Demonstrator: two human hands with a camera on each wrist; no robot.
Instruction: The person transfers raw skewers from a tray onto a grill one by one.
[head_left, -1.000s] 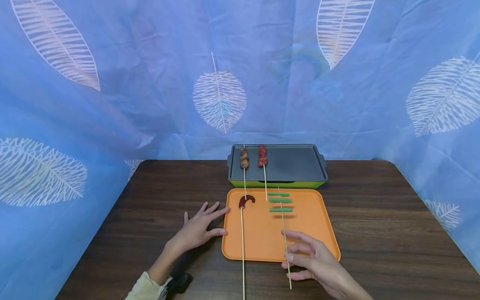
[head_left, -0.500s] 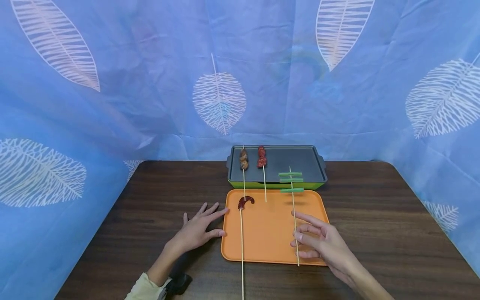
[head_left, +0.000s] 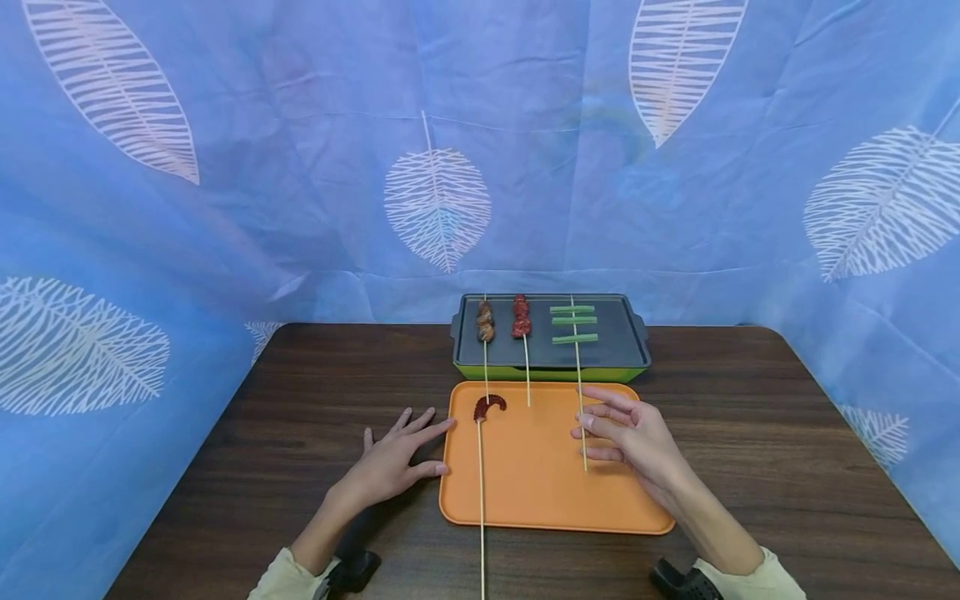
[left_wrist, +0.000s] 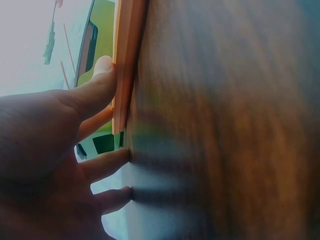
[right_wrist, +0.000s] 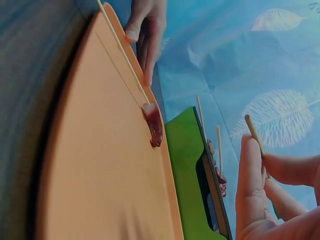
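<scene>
My right hand [head_left: 626,433] pinches the stick of a green-bean skewer [head_left: 574,339] between thumb and fingers, above the right side of the orange tray [head_left: 540,483]. Three green pieces on it overlap the dark grill plate [head_left: 615,346] in the head view. In the right wrist view the pinched stick end [right_wrist: 254,132] sticks out past the fingertips. My left hand [head_left: 393,467] is spread, with thumb and index finger at the tray's left rim; its other fingertips touch the table in the left wrist view. A skewer with a curled dark-red piece [head_left: 483,408] lies on the tray.
On the grill plate's left lie a brown meat skewer [head_left: 486,323] and a red meat skewer [head_left: 521,318], sticks jutting over the tray. The plate sits on a green base [head_left: 468,372]. A blue leaf-patterned cloth [head_left: 525,192] hangs behind the wooden table [head_left: 750,433].
My right hand has carried the green-bean skewer forward from over the tray, first rightward and then slightly left, so its green pieces are now over the grill plate. The left hand stays put.
</scene>
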